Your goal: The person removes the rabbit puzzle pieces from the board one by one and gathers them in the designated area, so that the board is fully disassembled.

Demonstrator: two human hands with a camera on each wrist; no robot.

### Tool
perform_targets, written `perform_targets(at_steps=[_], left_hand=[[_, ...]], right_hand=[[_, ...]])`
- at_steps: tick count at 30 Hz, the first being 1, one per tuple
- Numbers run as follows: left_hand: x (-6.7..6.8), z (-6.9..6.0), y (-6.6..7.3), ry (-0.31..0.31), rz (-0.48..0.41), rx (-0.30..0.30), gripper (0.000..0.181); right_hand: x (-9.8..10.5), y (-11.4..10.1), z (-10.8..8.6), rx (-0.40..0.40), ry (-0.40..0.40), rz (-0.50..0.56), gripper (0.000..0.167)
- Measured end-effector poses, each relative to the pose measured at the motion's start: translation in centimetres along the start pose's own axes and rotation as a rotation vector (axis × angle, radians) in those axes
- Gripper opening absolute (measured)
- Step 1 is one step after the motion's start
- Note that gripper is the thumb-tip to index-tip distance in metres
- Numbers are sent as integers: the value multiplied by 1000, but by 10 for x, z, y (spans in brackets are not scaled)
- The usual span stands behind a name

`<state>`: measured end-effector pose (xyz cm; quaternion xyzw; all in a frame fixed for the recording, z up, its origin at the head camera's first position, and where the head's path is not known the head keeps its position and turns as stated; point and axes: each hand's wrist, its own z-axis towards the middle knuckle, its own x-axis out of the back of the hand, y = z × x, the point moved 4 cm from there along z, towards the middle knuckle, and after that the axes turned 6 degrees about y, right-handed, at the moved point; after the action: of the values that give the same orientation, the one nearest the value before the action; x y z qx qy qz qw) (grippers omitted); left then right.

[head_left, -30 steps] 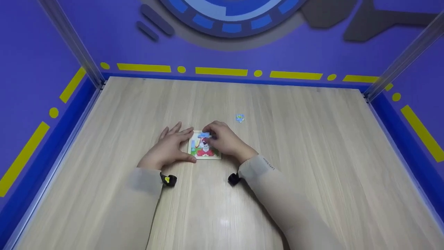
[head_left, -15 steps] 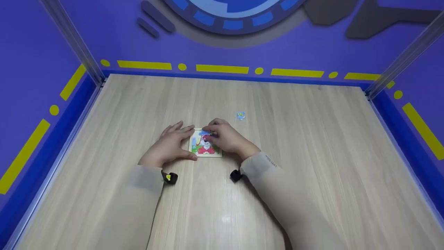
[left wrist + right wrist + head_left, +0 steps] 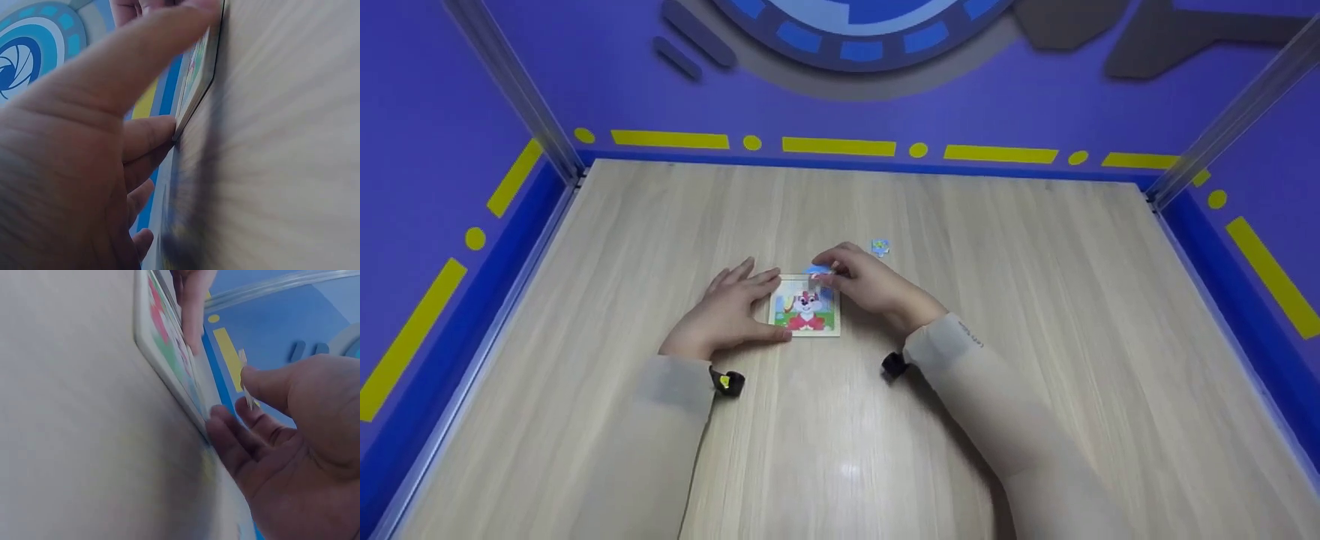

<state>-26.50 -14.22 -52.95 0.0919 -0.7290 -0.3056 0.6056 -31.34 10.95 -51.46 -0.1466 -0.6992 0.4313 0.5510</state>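
A small framed puzzle (image 3: 805, 306) showing a red and white cartoon animal lies flat on the table. Its upper part shows a pale, unfilled area. My left hand (image 3: 726, 315) spans its left side, fingertips at the top left corner and thumb on the bottom edge; the left wrist view shows these fingers against the frame's edge (image 3: 196, 101). Over the top right corner, my right hand (image 3: 877, 283) pinches a blue piece (image 3: 819, 270). In the right wrist view that thin piece (image 3: 246, 385) is edge-on between thumb and finger, raised off the frame.
Another blue puzzle piece (image 3: 880, 247) with a yellow spot lies on the table (image 3: 997, 300), just beyond my right hand. Purple-blue panels (image 3: 840, 112) with yellow marks stand behind the table and along both sides.
My right hand has moved up and to the right, lifting the blue piece out of the puzzle's upper area and baring the pale surface there. The left hand has stayed nearly still.
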Motion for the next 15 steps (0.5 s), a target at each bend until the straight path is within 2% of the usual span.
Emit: perform_targets(at_steps=[6,15], left_hand=[[0,1,-1,4,-5,-12,112],[-1,2,-1,0,-2,-15,113]], right_hand=[[27,9,-8,4,32,-53,33],[66,36,-19,-40,106,-105,38]])
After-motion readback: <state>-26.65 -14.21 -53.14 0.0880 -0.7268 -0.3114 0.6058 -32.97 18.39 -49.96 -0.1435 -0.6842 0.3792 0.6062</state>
